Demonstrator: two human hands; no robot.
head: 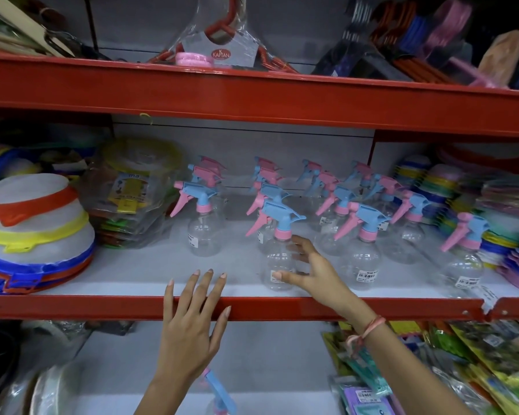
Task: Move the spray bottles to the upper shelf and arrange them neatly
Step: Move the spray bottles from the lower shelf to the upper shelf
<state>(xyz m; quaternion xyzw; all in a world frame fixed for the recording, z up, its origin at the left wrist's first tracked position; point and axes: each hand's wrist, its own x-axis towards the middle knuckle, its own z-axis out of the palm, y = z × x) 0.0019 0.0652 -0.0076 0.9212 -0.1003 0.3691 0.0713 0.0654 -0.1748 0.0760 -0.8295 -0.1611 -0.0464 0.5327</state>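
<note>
Several clear spray bottles with blue and pink trigger heads stand in loose rows on the white middle shelf (pixel 126 280). My right hand (pixel 315 274) wraps around the round body of the front spray bottle (pixel 282 214), thumb across its label and fingers behind it; the bottle stands upright near the shelf's front. My left hand (pixel 192 319) lies flat over the red front edge of that shelf (pixel 402 308), fingers apart and holding nothing. One more spray bottle (pixel 221 396) is on the lower shelf (pixel 267 354), partly hidden by my left forearm.
Stacked lidded containers (pixel 33 229) and packaged goods (pixel 129 199) fill the shelf's left; coloured plastic stacks (pixel 498 217) crowd its right. The top shelf (pixel 252 91) holds hangers (pixel 222 34). Packets (pixel 462 369) lie on the lower shelf at the right.
</note>
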